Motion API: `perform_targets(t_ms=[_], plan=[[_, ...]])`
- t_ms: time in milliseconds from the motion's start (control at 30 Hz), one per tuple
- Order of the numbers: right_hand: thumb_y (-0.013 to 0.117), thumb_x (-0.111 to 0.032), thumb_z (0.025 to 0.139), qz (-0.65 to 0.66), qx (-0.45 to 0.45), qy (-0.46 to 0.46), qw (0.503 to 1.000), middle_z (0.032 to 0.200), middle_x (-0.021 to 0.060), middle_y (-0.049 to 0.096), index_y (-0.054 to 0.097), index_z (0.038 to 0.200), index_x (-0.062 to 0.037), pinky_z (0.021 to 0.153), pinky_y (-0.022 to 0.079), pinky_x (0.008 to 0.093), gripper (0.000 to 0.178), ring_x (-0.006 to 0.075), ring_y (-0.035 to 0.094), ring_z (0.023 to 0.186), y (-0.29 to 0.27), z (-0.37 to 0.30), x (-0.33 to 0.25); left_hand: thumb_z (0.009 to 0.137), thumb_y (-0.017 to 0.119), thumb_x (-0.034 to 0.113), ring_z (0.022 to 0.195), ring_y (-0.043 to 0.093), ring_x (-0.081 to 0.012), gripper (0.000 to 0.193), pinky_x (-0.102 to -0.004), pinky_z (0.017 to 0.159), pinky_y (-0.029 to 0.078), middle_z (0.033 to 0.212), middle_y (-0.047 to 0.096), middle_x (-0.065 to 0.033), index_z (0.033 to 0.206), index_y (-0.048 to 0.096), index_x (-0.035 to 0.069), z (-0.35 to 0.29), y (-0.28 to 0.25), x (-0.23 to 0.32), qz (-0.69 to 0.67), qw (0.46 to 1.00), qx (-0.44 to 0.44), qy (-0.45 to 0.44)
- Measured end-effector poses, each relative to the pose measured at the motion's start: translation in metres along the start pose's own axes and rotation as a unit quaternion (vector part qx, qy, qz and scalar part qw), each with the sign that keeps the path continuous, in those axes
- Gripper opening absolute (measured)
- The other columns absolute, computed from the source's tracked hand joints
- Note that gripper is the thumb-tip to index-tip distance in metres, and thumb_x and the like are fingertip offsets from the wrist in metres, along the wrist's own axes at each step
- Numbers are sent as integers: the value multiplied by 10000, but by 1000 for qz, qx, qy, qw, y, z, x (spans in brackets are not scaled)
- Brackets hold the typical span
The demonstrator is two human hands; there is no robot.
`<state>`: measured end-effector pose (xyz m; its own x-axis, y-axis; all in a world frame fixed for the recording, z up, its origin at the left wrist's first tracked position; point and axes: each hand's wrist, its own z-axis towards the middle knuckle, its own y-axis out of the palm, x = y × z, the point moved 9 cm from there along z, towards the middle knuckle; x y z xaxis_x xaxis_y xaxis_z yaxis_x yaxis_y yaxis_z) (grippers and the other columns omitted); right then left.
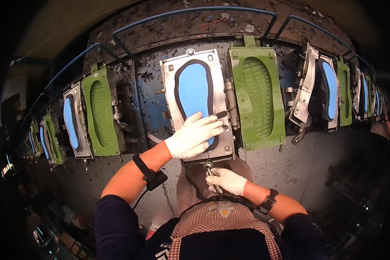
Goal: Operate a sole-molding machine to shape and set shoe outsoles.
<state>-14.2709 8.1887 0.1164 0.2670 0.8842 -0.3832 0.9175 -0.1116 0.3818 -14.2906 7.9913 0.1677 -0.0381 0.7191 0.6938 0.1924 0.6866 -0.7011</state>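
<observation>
Directly ahead lies an opened shoe-sole mould. Its silver metal half holds a blue foot-shaped piece with a black border. My left hand, in a white glove, rests on the heel part of the blue piece with its fingers stretched out, hiding some of it. At the mould's near edge, my gloved right hand is closed round a metal handle with a round end. The green half, with a moulded sole tread pattern, lies hinged open to the right of the silver one.
More opened moulds stand in a row on both sides, including a green half to the left and a tilted silver frame to the right. A blue rail runs behind them. Black scraps litter the surface beyond.
</observation>
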Motion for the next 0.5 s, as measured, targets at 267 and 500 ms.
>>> perform_targets(t_ms=[267,500], plan=[[570,-122,954,-611,-70,-59,787,1031,291,740,628,1135,4,773,602,493,228,402,761,893,3,4,-61,947,520,378,1543,326,-382,642,-590,1261,194,1632,405,-198,1514,496,78,-1,1,1,21,999,1,-32],[605,-99,912,-602,43,-226,765,868,209,741,594,1112,16,656,586,473,231,367,748,753,-9,-32,-88,1116,362,489,1371,528,-293,631,-445,1192,364,1482,573,-175,1512,498,17,-144,-12,-235,-450,504,621,-396]])
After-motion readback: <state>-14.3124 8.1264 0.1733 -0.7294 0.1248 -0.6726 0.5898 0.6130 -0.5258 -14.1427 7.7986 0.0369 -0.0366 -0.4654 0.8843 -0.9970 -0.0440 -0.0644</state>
